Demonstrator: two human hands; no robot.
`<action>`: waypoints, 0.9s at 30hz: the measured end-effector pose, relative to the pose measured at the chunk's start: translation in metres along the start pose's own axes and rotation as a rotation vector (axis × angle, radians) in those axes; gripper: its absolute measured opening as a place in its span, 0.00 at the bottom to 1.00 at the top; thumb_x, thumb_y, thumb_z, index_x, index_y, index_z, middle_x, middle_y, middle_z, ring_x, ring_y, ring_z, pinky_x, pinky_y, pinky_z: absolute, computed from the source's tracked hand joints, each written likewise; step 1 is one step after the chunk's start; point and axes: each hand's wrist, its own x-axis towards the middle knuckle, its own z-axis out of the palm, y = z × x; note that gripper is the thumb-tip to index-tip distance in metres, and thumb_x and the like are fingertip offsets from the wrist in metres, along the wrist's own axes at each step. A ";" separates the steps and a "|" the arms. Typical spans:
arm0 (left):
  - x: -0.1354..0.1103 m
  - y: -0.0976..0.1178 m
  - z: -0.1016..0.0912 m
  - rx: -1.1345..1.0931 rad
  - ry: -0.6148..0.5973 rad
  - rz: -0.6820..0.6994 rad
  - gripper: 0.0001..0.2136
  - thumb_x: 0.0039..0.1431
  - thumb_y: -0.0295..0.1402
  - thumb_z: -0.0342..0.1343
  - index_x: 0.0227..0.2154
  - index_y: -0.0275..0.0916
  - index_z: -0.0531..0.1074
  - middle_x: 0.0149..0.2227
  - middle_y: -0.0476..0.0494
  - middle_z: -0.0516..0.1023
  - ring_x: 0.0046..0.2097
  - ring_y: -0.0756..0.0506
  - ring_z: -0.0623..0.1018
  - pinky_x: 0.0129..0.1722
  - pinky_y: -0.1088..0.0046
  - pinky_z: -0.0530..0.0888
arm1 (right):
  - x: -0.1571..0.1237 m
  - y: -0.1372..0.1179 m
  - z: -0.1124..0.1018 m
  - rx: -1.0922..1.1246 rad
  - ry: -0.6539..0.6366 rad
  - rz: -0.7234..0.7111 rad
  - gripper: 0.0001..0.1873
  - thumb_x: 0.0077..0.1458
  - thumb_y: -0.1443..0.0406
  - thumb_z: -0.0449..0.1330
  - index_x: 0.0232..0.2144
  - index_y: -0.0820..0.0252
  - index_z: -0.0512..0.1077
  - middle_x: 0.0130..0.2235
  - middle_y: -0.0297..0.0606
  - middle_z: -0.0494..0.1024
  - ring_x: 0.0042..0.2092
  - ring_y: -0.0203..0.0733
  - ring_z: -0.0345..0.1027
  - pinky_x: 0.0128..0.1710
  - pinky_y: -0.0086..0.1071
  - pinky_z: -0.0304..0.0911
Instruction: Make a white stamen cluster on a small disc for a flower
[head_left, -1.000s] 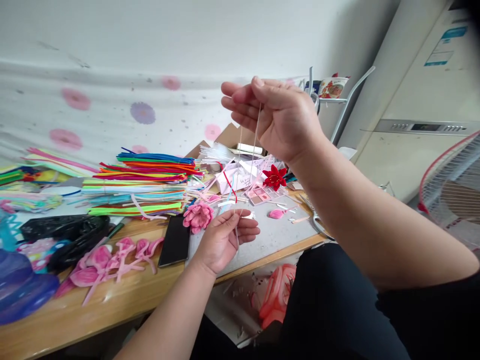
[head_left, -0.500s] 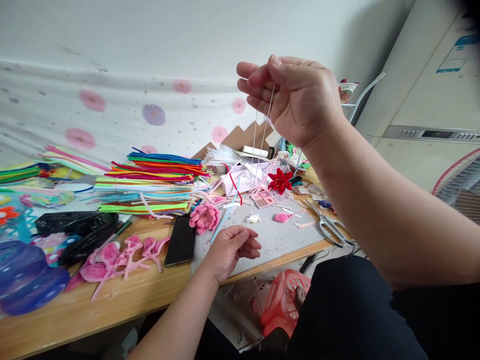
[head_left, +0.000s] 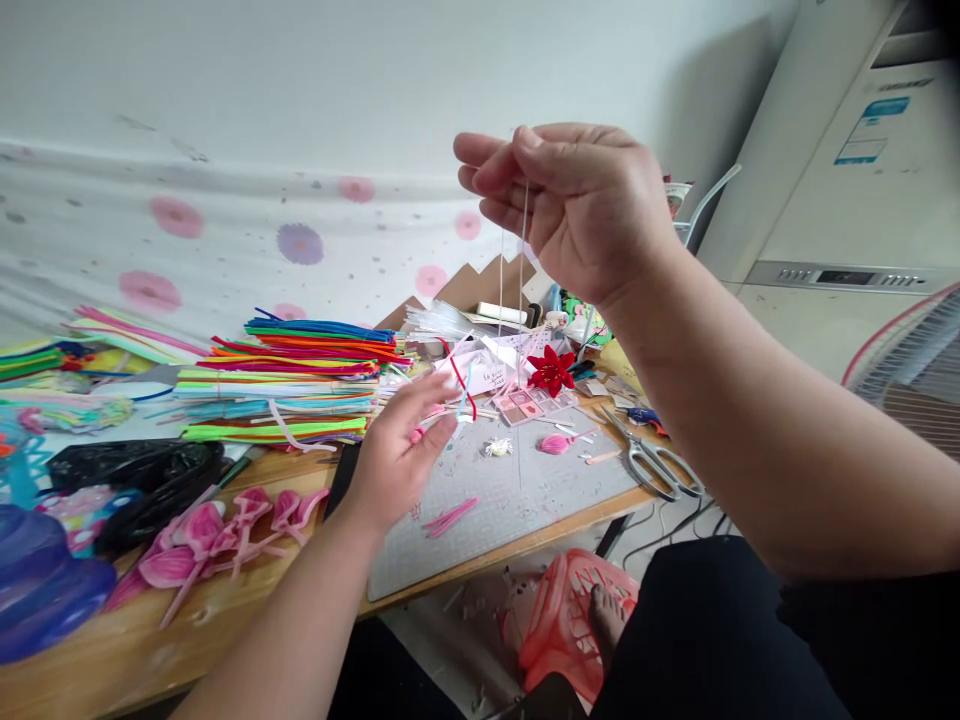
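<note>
High over the table, my right hand (head_left: pixel 577 200) is closed in a pinch on a thin white thread (head_left: pixel 523 260), which hangs down in two strands toward the grey cutting mat (head_left: pixel 480 550). My left hand (head_left: pixel 397 450) is over the mat's left part, thumb and fingers apart. A light blue pipe cleaner (head_left: pixel 464 392) and a red pipe cleaner (head_left: pixel 459 375) show by its fingertips; whether it touches them I cannot tell. Most of a pink flower is hidden behind this hand. On the mat lie a small white tufted piece (head_left: pixel 498 448), a pink bud (head_left: pixel 555 443) and pink pipe cleaner pieces (head_left: pixel 451 517).
Bundled pipe cleaners (head_left: pixel 292 370) are stacked at the back left. Scissors (head_left: pixel 656 460) lie at the mat's right edge, near a red flower (head_left: pixel 551 371) and a palette (head_left: pixel 529 403). Pink petals (head_left: pixel 202 545) and a black bag (head_left: pixel 142 480) lie left. A red basket (head_left: pixel 555 620) stands below.
My left hand has moved up and left from the thread's lower end, and its fingers have opened. My right hand still pinches the thread. The view has shifted slightly.
</note>
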 end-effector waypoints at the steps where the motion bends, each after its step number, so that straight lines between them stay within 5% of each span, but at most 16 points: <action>1: 0.010 0.006 0.003 -0.042 0.009 0.107 0.16 0.58 0.40 0.59 0.49 0.47 0.73 0.64 0.42 0.65 0.65 0.39 0.62 0.61 0.59 0.61 | 0.000 0.000 0.000 0.014 -0.013 0.000 0.11 0.55 0.54 0.62 0.25 0.50 0.73 0.42 0.31 0.80 0.57 0.46 0.67 0.56 0.39 0.64; 5: 0.039 0.012 0.025 -0.201 -0.083 0.181 0.20 0.55 0.43 0.62 0.51 0.50 0.72 0.68 0.44 0.57 0.69 0.39 0.52 0.66 0.54 0.51 | 0.004 0.001 0.000 0.085 -0.071 -0.012 0.11 0.58 0.58 0.59 0.25 0.52 0.74 0.44 0.31 0.81 0.56 0.43 0.68 0.56 0.36 0.64; 8: 0.039 0.010 0.039 -0.443 -0.152 0.039 0.19 0.54 0.43 0.63 0.48 0.45 0.73 0.62 0.39 0.68 0.63 0.37 0.65 0.62 0.54 0.59 | 0.007 0.004 0.000 0.140 -0.091 0.004 0.12 0.61 0.60 0.56 0.27 0.55 0.75 0.45 0.34 0.81 0.54 0.40 0.70 0.55 0.32 0.64; 13: 0.021 0.005 0.051 -0.862 -0.026 -0.262 0.20 0.54 0.46 0.61 0.45 0.42 0.69 0.42 0.41 0.81 0.40 0.43 0.81 0.43 0.64 0.76 | 0.009 0.010 0.006 0.272 -0.056 0.086 0.12 0.59 0.59 0.58 0.29 0.60 0.74 0.42 0.38 0.80 0.48 0.40 0.73 0.50 0.29 0.66; 18: 0.009 -0.011 0.054 -0.873 -0.127 -0.515 0.14 0.47 0.36 0.69 0.35 0.33 0.76 0.27 0.45 0.81 0.28 0.48 0.80 0.31 0.73 0.76 | 0.016 0.008 0.011 0.289 -0.027 0.206 0.14 0.62 0.65 0.51 0.27 0.65 0.70 0.35 0.38 0.77 0.39 0.37 0.75 0.43 0.27 0.69; 27: -0.007 -0.024 0.057 -0.895 -0.150 -0.567 0.13 0.44 0.37 0.71 0.30 0.33 0.79 0.25 0.44 0.82 0.26 0.48 0.80 0.28 0.73 0.77 | 0.017 0.005 0.006 0.238 -0.042 0.206 0.15 0.65 0.65 0.46 0.31 0.67 0.67 0.39 0.42 0.73 0.41 0.37 0.74 0.41 0.25 0.70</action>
